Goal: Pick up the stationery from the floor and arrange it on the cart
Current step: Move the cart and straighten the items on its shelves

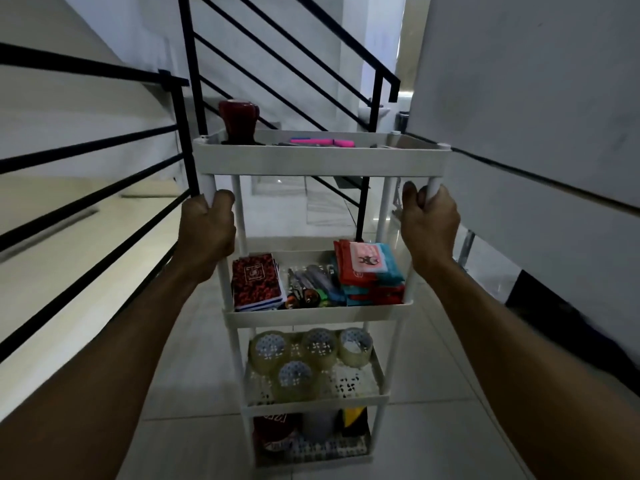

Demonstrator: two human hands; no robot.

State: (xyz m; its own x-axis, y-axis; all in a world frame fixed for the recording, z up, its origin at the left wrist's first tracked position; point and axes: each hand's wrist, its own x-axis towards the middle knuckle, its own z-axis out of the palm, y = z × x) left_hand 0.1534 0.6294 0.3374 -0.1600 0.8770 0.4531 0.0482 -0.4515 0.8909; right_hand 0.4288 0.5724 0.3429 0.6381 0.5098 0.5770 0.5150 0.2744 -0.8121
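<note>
Gripping the white four-tier cart (322, 161) by its two near posts, just under the top tray. Left hand (207, 233) curling round the near left post, fingers wrapped over it, thumb up beside it. Right hand (429, 226) closing the same way round the near right post, fingertips showing on the inner side. Both arms reaching forward, the cart standing between them on the pale tiled floor (450, 393).

Sitting on the top tray, above and beyond both hands: a dark red stamp (238, 122) standing upright at the far left corner, pink highlighters (322, 142) lying along the middle beside some darker pens.

Lying on the second tray, below the hands and between the wrists: a stack of red patterned notebooks (254, 284) at the left, a jumble of scissors and pens (310, 287) in the middle, a stack of red and blue packets (370, 271) at the right.

Resting on the third tray: four clear tape rolls (294, 379), three in a row at the back and one in front, touching one another.

Showing dimly on the bottom tray: something dark red at the left, a yellow item (353, 415) at the right, details too dark to tell.

Running along the left and behind the cart: a black stair railing (104, 199). Rising at the right: a white wall (536, 98).
</note>
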